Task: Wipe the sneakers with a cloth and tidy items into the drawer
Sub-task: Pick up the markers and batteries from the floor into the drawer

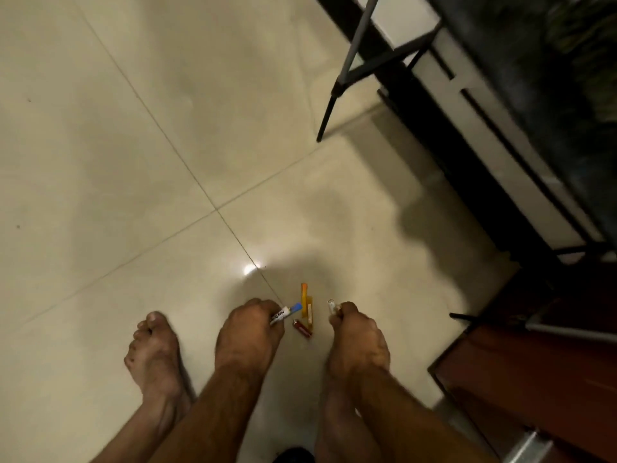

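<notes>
I look straight down at a cream tiled floor (pixel 133 162). My left hand (pixel 247 332) grips a white marker with a blue cap (pixel 287 312), which sticks out to the right of my fist. My right hand (pixel 355 329) pinches a small white object (pixel 332 305) at its fingertips; what it is I cannot tell. Between my hands, a small red lighter-like item (pixel 302 329) and an orange-yellow piece (pixel 306 302) lie on the floor. No sneakers and no cloth are in view.
My bare left foot (pixel 153 345) stands left of my hands. A black metal stand leg (pixel 329 108) and a white cabinet with black framing (pixel 467 105) run along the upper right. Dark brown wooden furniture (pixel 534 372) fills the lower right corner.
</notes>
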